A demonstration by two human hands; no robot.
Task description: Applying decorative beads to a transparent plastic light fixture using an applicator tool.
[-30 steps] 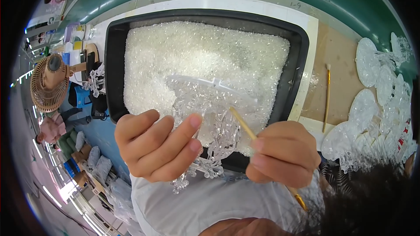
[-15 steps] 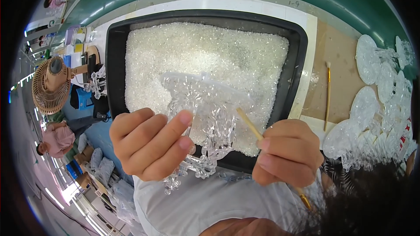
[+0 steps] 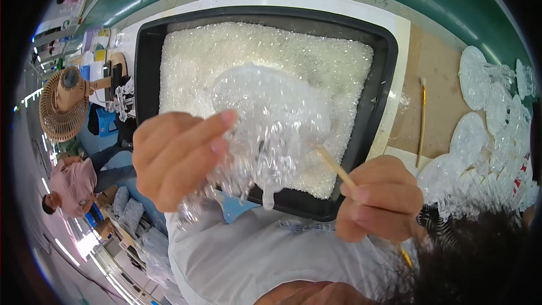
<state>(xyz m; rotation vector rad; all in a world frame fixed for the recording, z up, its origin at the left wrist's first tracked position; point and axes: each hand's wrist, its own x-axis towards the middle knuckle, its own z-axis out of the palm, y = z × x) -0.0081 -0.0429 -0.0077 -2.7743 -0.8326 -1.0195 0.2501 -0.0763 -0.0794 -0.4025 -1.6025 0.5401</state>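
Clear round plastic disc with dangling bits (image 3: pixel 265 118) held up by left hand (image 3: pixel 178 155), fingers curled on left edge, over near part of black tray (image 3: pixel 147 62) full of shiny white bits (image 3: pixel 226 56). Right hand (image 3: pixel 381 197) pinches thin wooden stick (image 3: pixel 333 166), tip touching disc.

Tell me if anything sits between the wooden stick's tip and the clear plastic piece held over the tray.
Nothing visible does. The wooden stick in the right hand reaches straight to the clear plastic piece, which the left hand holds.

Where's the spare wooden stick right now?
In the head view, the spare stick lies on the brown board, right of the black tray, beside the clear discs.
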